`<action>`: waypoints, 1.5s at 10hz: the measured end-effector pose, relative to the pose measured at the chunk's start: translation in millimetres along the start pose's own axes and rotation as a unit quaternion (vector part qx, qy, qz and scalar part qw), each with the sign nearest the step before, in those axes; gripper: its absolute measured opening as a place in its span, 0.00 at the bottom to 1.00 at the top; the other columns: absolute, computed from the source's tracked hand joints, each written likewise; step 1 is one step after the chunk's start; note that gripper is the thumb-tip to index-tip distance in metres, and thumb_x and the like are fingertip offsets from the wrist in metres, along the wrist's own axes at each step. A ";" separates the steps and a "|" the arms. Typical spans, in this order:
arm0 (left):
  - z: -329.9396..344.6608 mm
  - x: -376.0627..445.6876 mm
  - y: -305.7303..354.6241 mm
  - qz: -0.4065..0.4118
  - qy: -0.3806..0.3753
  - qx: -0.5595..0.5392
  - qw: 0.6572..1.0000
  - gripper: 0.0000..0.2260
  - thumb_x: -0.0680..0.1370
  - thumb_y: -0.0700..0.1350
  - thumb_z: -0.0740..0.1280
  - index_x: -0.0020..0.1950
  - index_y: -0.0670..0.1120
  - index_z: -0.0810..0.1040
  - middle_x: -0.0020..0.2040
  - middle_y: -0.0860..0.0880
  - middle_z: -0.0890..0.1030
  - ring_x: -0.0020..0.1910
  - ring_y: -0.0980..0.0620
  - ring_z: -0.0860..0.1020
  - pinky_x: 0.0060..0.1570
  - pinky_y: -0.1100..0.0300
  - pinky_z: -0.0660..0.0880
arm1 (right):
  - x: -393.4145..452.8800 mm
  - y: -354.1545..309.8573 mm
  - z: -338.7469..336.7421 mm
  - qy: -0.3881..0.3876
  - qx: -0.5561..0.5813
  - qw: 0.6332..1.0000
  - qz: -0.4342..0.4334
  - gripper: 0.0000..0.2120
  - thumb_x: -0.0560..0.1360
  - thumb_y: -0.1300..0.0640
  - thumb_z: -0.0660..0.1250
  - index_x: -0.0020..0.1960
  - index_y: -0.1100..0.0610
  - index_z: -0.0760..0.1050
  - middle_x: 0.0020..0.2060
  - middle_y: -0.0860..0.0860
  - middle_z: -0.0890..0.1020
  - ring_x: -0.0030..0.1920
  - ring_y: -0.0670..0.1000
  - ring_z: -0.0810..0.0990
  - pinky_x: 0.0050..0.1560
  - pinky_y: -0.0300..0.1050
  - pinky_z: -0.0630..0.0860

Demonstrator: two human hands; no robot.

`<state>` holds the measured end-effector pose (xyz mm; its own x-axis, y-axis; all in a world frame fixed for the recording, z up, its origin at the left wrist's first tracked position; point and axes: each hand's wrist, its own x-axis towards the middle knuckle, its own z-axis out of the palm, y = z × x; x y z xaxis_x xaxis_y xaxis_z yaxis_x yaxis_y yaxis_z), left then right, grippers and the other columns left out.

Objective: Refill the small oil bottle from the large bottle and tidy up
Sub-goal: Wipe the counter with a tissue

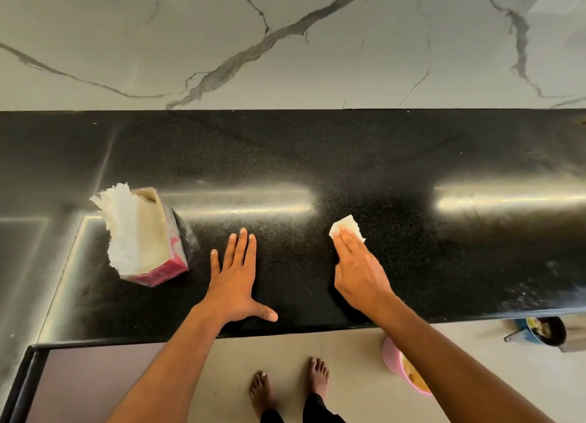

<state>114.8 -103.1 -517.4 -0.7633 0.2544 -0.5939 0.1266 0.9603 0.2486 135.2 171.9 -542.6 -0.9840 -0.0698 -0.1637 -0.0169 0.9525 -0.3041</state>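
Observation:
My right hand [358, 270] lies flat with straight fingers on a folded white tissue [347, 227], pressing it against the black speckled countertop [317, 156]. My left hand [236, 276] rests palm down on the counter with its fingers spread, holding nothing. A pink tissue box [149, 242] with white tissues sticking out of its top stands to the left of my left hand. No oil bottle is in view.
A marble-patterned wall [285, 42] rises behind the counter. On the floor below the counter edge stand a pink bowl [401, 370] and a blue pan [539, 330]. My bare feet [291, 387] are at the counter's front edge.

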 end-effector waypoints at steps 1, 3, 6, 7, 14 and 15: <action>-0.1 0.9 0.6 0.001 0.001 0.002 1.000 0.77 0.60 0.72 0.80 0.81 0.47 0.23 0.79 0.48 0.20 0.78 0.44 0.21 0.79 0.36 0.29 | 17.3 -2.2 -11.0 0.026 0.010 0.999 0.024 0.31 0.81 0.60 0.62 0.82 0.62 0.59 0.82 0.57 0.62 0.83 0.56 0.59 0.80 0.53 0.64; -0.5 0.0 1.7 -0.005 0.000 0.005 1.000 0.76 0.60 0.72 0.80 0.82 0.46 0.24 0.80 0.48 0.20 0.79 0.44 0.22 0.79 0.37 0.30 | -9.9 -3.4 -12.8 0.018 0.012 0.999 -0.047 0.31 0.80 0.63 0.62 0.82 0.61 0.62 0.81 0.55 0.65 0.82 0.54 0.61 0.82 0.48 0.60; -0.6 0.1 3.0 -0.007 -0.001 0.015 1.000 0.76 0.61 0.72 0.80 0.81 0.47 0.23 0.80 0.48 0.20 0.79 0.44 0.22 0.79 0.36 0.30 | 23.5 -15.3 -12.9 -0.003 0.064 0.998 -0.019 0.31 0.74 0.69 0.61 0.77 0.57 0.69 0.73 0.54 0.74 0.71 0.59 0.75 0.74 0.48 0.72; -1.3 0.0 3.0 -0.012 -0.003 0.014 1.000 0.76 0.60 0.72 0.80 0.81 0.47 0.24 0.80 0.49 0.21 0.79 0.44 0.22 0.79 0.36 0.31 | -11.9 2.4 -7.0 0.012 0.046 0.997 -0.065 0.30 0.77 0.67 0.61 0.79 0.59 0.69 0.77 0.54 0.71 0.79 0.56 0.68 0.80 0.51 0.65; -2.3 1.6 3.7 -0.013 -0.018 0.016 1.000 0.76 0.61 0.72 0.80 0.81 0.47 0.22 0.79 0.48 0.19 0.78 0.44 0.21 0.79 0.35 0.30 | 37.7 -17.6 -15.8 0.009 0.094 0.995 0.023 0.32 0.71 0.69 0.62 0.73 0.52 0.71 0.72 0.49 0.74 0.68 0.58 0.76 0.69 0.50 0.75; -1.9 0.9 2.7 -0.012 -0.015 0.016 1.000 0.76 0.61 0.72 0.79 0.81 0.47 0.22 0.79 0.49 0.19 0.78 0.44 0.21 0.79 0.36 0.30 | -3.9 -11.4 0.9 -0.010 0.074 0.994 -0.084 0.33 0.72 0.68 0.63 0.77 0.56 0.72 0.75 0.52 0.74 0.74 0.57 0.73 0.74 0.53 0.73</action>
<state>113.3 -100.4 -515.8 -0.7473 0.2344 -0.6218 0.1292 0.9691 0.2102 139.3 161.1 -539.3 -0.9656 -0.2323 -0.1170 -0.1539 0.8728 -0.4631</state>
